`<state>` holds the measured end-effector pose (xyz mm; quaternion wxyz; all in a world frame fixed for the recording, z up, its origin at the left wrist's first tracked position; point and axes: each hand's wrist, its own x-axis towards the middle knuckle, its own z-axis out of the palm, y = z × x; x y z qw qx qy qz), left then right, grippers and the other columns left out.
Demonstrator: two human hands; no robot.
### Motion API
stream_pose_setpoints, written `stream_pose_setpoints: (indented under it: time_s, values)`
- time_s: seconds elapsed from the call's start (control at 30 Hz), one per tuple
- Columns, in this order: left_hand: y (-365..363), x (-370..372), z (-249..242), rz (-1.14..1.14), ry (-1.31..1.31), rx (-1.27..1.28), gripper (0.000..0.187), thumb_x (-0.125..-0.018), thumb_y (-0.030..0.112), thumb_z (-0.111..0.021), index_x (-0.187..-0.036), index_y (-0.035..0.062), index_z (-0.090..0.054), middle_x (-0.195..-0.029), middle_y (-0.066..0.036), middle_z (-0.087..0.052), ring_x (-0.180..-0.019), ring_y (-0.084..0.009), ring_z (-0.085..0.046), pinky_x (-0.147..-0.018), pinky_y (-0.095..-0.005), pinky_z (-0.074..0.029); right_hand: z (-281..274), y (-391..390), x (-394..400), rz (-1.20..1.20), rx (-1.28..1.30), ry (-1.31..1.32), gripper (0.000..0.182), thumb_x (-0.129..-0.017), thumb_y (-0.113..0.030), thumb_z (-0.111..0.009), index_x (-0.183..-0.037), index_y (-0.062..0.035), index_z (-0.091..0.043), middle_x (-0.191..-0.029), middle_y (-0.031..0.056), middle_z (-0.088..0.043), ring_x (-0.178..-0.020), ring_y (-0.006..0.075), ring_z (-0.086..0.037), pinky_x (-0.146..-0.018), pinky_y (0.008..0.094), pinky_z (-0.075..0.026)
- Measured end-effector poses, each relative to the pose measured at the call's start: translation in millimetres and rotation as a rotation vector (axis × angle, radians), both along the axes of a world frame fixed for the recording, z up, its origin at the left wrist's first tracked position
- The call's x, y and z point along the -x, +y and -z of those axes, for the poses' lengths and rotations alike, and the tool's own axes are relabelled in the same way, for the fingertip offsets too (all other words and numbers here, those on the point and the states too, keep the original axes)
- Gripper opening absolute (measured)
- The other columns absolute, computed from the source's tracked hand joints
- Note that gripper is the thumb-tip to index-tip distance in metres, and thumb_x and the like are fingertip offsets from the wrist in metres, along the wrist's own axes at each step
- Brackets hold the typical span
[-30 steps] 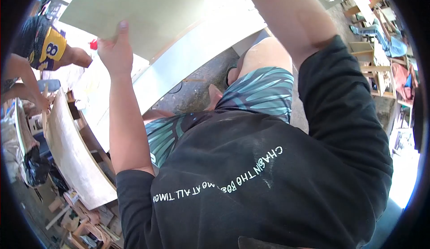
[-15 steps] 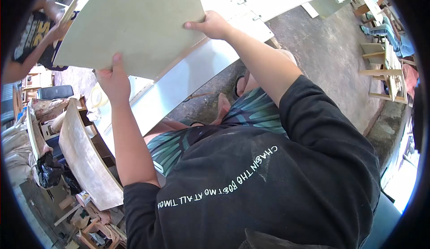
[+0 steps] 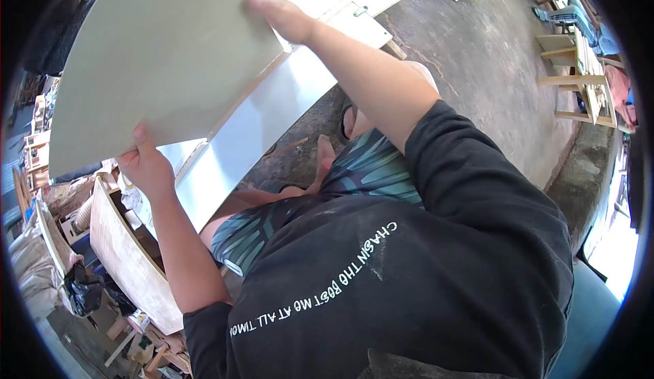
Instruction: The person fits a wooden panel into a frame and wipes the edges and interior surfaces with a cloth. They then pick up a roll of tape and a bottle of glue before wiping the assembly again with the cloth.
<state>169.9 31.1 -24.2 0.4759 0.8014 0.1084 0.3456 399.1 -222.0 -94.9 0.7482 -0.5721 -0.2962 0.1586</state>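
A large, thin, pale grey-green panel (image 3: 157, 59) is raised in front of me over a white work surface (image 3: 272, 117). My left hand (image 3: 146, 168) grips its near left edge, the thumb on the face towards me and the fingers hidden behind. At the right edge, my right hand (image 3: 283, 18) holds the same panel, thumb on the face and fingers partly out of sight. Beneath the panel's lower edge runs a narrow strip along the white surface.
Small metal fittings (image 3: 361, 11) sit on the white surface beyond my right hand. On the left stand a curved wooden piece (image 3: 129, 249), a black plastic bag (image 3: 83, 289) and wood scraps. Wooden frames (image 3: 586, 79) and a person's leg (image 3: 572, 15) are at the far right.
The panel has moved left and down in view with both hands still on it. The co-worker seen at the left before is now mostly hidden behind it.
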Motion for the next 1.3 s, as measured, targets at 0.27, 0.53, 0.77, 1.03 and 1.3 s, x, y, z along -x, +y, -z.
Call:
stream_pose_setpoints:
  time_s: [0.27, 0.53, 0.77, 1.03, 1.3]
  values:
    - [0.0, -0.4, 6.5, 0.069, -0.108, 0.181, 0.031, -0.100, 0.016, -0.067, -0.121, -0.0032, -0.056, -0.118, -0.013, -0.067, -0.107, -0.0191, -0.065, -0.096, -0.0335, -0.053, 16.4, 9.5, 10.0, -0.010, 0.102, 0.036, 0.085, -0.089, -0.075, -0.057, -0.111, 0.0057, -0.074, -0.105, 0.0184, -0.074, -0.102, 0.0252, -0.069, -0.092, 0.0360, -0.053]
    - [7.7, 2.3, 10.8, 0.009, -0.047, 0.112, 0.031, -0.101, 0.012, -0.063, -0.125, -0.0046, -0.054, -0.117, -0.012, -0.068, -0.106, -0.0180, -0.064, -0.097, -0.0330, -0.050, 30.8, 17.1, 9.3, 0.032, 0.149, 0.058, 0.077, -0.090, -0.071, -0.060, -0.106, 0.0037, -0.075, -0.097, 0.0155, -0.076, -0.096, 0.0245, -0.071, -0.089, 0.0363, -0.054]
    - [-7.0, 6.0, -5.9, -0.240, 0.246, -0.107, 0.035, -0.103, 0.024, -0.060, -0.118, -0.0066, -0.058, -0.106, -0.011, -0.069, -0.093, -0.0136, -0.061, -0.081, -0.0275, -0.048, 21.1, -4.7, 21.4, 0.102, 0.332, -0.061, 0.069, -0.089, -0.059, -0.071, -0.123, 0.0004, -0.065, -0.112, 0.0162, -0.071, -0.105, 0.0238, -0.067, -0.096, 0.0368, -0.052]
    - [-4.9, -2.5, 6.7, -0.052, 0.043, 0.136, 0.024, -0.103, 0.014, -0.058, -0.117, -0.0049, -0.057, -0.113, -0.013, -0.069, -0.102, -0.0171, -0.065, -0.092, -0.0318, -0.051, 2.4, -77.8, 6.0, 0.446, 0.351, 0.068, 0.057, -0.082, -0.041, -0.081, -0.116, 0.0029, -0.068, -0.103, 0.0170, -0.073, -0.097, 0.0232, -0.070, -0.088, 0.0346, -0.055]
    - [-5.6, -1.8, -0.2, 0.009, -0.011, 0.024, 0.029, -0.100, 0.008, -0.059, -0.126, -0.0055, -0.059, -0.121, -0.012, -0.066, -0.108, -0.0196, -0.061, -0.096, -0.0353, -0.048, 25.0, -102.4, 47.1, 0.292, 0.671, 0.085, 0.034, -0.085, -0.030, -0.076, -0.101, -0.0004, -0.074, -0.087, 0.0120, -0.074, -0.080, 0.0170, -0.067, -0.077, 0.0324, -0.054]
